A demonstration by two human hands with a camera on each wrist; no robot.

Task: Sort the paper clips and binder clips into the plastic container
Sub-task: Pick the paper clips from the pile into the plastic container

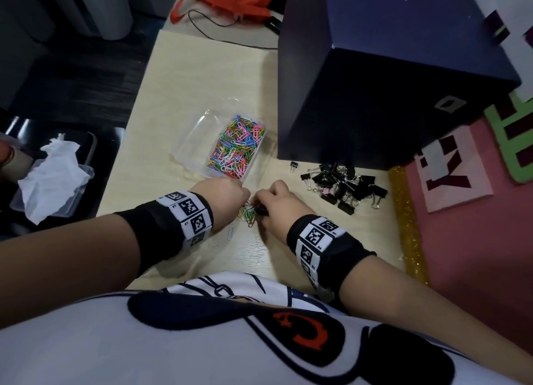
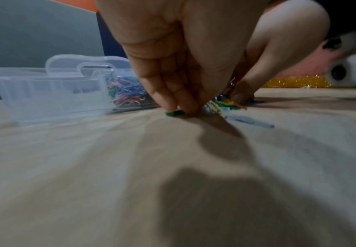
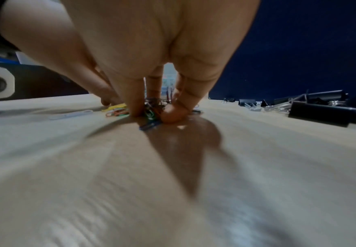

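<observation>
— How many containers, and what's in them?
— One clear plastic container on the worktop, two compartments: the left bare, the right heaped with coloured paper clips.
— And the hands?
— Two. The left hand and right hand both pinch at a small loose pile of paper clips; one white paper clip lies just beside it.
— Binder clips?
— A black heap of binder clips at right, too tangled to count; one small binder clip apart.

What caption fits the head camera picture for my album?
Both hands gather loose clips beside the box of clips, binder clips waiting.
</observation>
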